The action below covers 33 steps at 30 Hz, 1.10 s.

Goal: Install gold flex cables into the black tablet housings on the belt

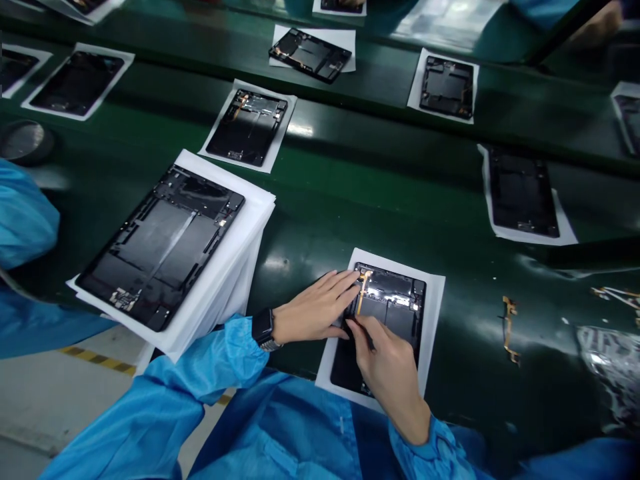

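The dark green long bench [320,207] is smooth and glossy, throwing back pale glare. The white rectangular paper sheet [433,320] looks matt; the black flat rectangular housing [403,319] seems plastic, its upper part mirror-bright. The bright blue cloth sleeve [220,363] has a creased, soft sheen. The crumpled clear plastic film [613,363] glints, and the black square-faced watch [263,327] looks glassy.

Head cam, fwd/down, close over L hand [320,305] & R hand [389,363].

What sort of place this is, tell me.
Probably an electronics assembly or repair workshop: opened tablet-like devices lie on white sheets along a green work surface, with a loose orange ribbon-like part nearby and blue workwear.
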Each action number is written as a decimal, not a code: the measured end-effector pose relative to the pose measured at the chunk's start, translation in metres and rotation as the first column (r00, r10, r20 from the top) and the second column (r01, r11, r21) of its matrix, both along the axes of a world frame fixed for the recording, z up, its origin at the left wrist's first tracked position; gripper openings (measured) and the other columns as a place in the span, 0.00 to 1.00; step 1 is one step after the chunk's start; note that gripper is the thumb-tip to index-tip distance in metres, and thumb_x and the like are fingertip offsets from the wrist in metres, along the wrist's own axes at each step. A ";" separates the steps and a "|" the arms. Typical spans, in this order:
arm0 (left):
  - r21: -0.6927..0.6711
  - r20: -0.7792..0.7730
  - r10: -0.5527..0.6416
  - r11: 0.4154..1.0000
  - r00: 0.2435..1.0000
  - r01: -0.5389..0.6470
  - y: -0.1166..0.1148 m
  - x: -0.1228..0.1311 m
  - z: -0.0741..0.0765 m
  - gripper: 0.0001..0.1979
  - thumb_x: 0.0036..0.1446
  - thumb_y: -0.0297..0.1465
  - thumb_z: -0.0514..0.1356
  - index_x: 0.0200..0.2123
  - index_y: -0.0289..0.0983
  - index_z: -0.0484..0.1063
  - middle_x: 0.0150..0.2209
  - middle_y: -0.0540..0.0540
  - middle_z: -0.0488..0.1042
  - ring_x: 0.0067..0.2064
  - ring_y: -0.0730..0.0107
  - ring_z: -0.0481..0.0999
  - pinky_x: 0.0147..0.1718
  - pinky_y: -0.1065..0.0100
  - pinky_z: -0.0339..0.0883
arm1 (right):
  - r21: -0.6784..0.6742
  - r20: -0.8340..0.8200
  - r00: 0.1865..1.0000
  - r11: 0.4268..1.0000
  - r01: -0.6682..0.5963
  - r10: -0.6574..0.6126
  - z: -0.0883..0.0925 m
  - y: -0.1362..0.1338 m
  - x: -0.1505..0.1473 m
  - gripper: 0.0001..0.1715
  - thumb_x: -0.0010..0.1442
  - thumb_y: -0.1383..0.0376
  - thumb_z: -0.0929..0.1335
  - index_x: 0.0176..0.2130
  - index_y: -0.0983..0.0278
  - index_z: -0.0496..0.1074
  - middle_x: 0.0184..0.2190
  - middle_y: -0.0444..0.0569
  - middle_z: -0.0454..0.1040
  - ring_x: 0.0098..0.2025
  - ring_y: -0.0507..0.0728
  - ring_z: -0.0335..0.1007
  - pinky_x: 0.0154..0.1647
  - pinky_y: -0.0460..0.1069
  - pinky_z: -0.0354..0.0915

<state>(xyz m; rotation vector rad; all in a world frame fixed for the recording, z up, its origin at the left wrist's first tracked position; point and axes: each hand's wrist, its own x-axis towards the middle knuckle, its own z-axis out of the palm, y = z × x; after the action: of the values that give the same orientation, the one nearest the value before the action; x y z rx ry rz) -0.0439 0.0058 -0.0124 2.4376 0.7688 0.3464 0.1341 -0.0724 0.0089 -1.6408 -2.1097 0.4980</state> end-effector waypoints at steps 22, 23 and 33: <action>-0.002 0.017 0.012 1.000 1.000 -0.012 -0.001 0.000 -0.004 0.47 0.54 0.37 0.69 0.67 0.30 0.44 0.69 0.28 0.47 0.72 0.53 0.41 0.69 0.53 0.42 | -0.014 -0.025 1.000 1.000 0.018 -0.018 0.000 -0.003 -0.008 0.08 0.68 0.66 0.64 0.37 0.65 0.72 0.29 0.48 0.75 0.29 0.53 0.74 0.29 0.45 0.67; 0.000 0.018 0.012 1.000 1.000 -0.012 -0.001 0.000 -0.004 0.47 0.54 0.37 0.69 0.67 0.30 0.45 0.69 0.28 0.48 0.72 0.53 0.41 0.69 0.52 0.42 | -0.014 0.021 1.000 1.000 -0.008 0.009 0.001 -0.002 -0.009 0.10 0.68 0.67 0.63 0.36 0.65 0.72 0.28 0.48 0.75 0.29 0.53 0.74 0.29 0.45 0.66; 0.026 0.026 0.015 1.000 1.000 -0.016 -0.001 0.001 -0.007 0.50 0.50 0.42 0.71 0.67 0.32 0.46 0.69 0.29 0.47 0.71 0.51 0.43 0.68 0.51 0.43 | -0.022 0.029 0.999 0.999 0.028 -0.027 0.007 0.000 0.011 0.12 0.69 0.64 0.62 0.37 0.63 0.72 0.30 0.48 0.77 0.28 0.54 0.74 0.27 0.45 0.63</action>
<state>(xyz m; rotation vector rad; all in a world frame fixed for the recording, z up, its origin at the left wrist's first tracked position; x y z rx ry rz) -0.0424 0.0046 -0.0194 2.4478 0.7768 0.3958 0.1451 -0.0726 0.0163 -1.6971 -2.1064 0.4935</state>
